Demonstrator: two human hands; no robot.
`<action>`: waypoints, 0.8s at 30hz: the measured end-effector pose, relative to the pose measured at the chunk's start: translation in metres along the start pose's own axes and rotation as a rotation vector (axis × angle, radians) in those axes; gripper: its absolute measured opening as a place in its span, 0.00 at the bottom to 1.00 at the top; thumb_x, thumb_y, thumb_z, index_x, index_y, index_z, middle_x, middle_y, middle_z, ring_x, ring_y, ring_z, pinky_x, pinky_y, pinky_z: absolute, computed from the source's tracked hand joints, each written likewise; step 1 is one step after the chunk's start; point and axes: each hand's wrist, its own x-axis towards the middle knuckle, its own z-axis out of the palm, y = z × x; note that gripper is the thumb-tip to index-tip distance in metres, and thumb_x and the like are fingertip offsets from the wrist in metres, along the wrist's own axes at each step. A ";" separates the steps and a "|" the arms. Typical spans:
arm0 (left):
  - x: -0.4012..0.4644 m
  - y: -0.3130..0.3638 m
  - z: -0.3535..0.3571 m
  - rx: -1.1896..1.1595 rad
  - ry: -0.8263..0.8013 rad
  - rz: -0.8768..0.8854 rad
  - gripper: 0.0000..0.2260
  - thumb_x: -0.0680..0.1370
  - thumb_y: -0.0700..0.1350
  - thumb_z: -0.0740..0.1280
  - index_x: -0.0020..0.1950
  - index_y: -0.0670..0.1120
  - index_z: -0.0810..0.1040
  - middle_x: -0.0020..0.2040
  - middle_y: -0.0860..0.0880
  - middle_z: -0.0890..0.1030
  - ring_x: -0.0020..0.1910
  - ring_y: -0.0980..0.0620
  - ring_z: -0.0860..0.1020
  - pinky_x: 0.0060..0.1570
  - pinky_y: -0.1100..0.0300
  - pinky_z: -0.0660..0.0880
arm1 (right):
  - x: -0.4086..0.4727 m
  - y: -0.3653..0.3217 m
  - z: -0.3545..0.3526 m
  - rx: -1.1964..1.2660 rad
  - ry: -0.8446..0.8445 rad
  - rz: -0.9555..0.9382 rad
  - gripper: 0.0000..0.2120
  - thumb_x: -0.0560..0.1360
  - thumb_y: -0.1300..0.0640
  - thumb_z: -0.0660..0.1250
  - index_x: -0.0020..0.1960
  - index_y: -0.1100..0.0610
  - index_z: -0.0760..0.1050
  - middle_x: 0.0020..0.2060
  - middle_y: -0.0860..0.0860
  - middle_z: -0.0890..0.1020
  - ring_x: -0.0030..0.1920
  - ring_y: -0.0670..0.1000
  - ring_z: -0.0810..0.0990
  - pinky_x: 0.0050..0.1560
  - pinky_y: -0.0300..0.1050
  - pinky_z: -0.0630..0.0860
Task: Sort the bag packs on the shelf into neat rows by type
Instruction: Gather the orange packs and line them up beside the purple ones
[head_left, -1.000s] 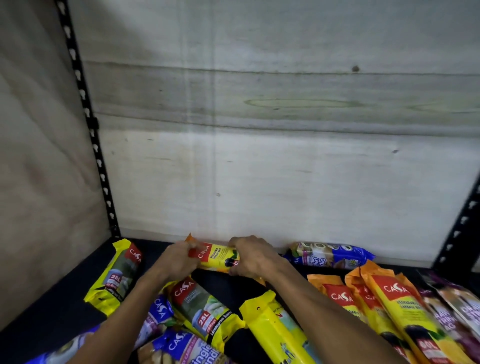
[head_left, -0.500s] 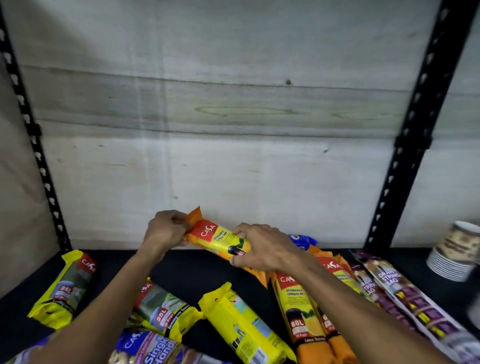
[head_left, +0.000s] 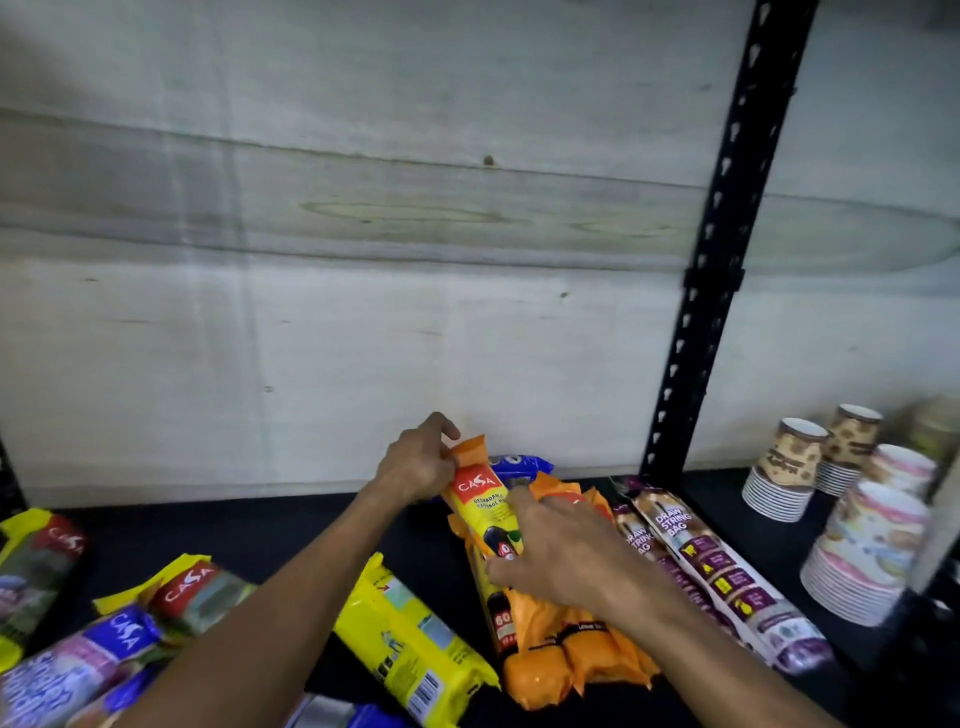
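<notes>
Both hands are on one orange-and-yellow pack (head_left: 485, 512). The left hand (head_left: 415, 465) pinches its crimped top end, fingers curled closed around the orange flap. The right hand (head_left: 558, 553) lies over the lower part, fingers spread and pressing it down, the thumb at the pack's near side. The pack lies lengthwise on top of the orange packs (head_left: 566, 649) already grouped on the black shelf (head_left: 280, 530), top end toward the wooden back panel (head_left: 363, 312).

Just behind that group a blue pack (head_left: 519, 464) peeks out against the panel. Touching the group on the right are two purple drawstring-bag packs (head_left: 717, 566), side by side. To the left a yellow pack (head_left: 410, 634) lies at an angle, apart from the orange ones. Farther left, yellow-green packs (head_left: 195, 590) and blue ones (head_left: 78, 665) lie mixed and overlapping.

Beyond the black upright (head_left: 711, 270), stacks of paper cups (head_left: 852, 525) stand nested on the next shelf bay.
</notes>
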 end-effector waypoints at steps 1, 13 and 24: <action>0.002 0.004 0.007 0.012 -0.031 0.009 0.15 0.76 0.44 0.67 0.61 0.54 0.70 0.62 0.48 0.80 0.56 0.45 0.79 0.51 0.53 0.78 | -0.004 0.003 0.002 -0.004 -0.010 0.017 0.38 0.74 0.38 0.65 0.76 0.55 0.58 0.63 0.55 0.76 0.63 0.59 0.74 0.55 0.51 0.73; 0.018 0.017 0.057 0.100 -0.157 0.067 0.17 0.78 0.47 0.67 0.66 0.53 0.68 0.64 0.47 0.79 0.60 0.47 0.78 0.53 0.52 0.80 | -0.007 0.009 0.019 -0.009 -0.092 0.137 0.33 0.77 0.38 0.63 0.73 0.56 0.61 0.63 0.53 0.77 0.62 0.57 0.76 0.57 0.50 0.75; -0.016 0.014 0.036 0.010 -0.068 -0.077 0.29 0.75 0.57 0.69 0.71 0.47 0.66 0.68 0.45 0.74 0.64 0.46 0.75 0.59 0.49 0.77 | 0.004 0.056 -0.001 0.060 0.074 0.281 0.29 0.76 0.33 0.61 0.69 0.51 0.70 0.65 0.52 0.75 0.66 0.55 0.73 0.61 0.52 0.74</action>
